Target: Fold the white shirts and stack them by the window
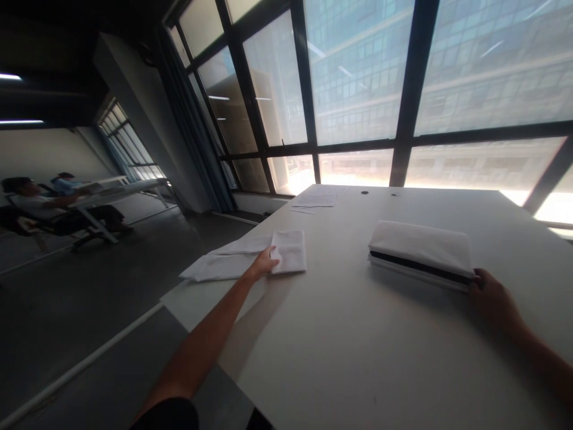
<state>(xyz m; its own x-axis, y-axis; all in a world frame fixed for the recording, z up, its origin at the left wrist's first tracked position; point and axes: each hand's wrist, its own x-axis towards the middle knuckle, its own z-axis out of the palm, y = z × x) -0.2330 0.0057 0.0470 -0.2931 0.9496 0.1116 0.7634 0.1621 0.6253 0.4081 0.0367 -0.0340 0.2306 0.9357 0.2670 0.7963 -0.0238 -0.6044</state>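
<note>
My left hand (265, 263) reaches far out to the left edge of the white table (358, 346) and its fingers pinch the near edge of a folded white cloth (290, 251). More white cloth (224, 263) lies spread beside it, hanging toward the table's corner. My right hand (492, 298) rests at the near right corner of a stack of folded white cloths (421, 251) with a dark layer in it. Its fingers curl against the stack's edge.
Sheets of paper (316, 197) lie at the table's far edge, near two small dark spots. Large windows with dark frames stand behind the table. At the far left, people sit at another desk (111, 194). Dark floor lies to the left.
</note>
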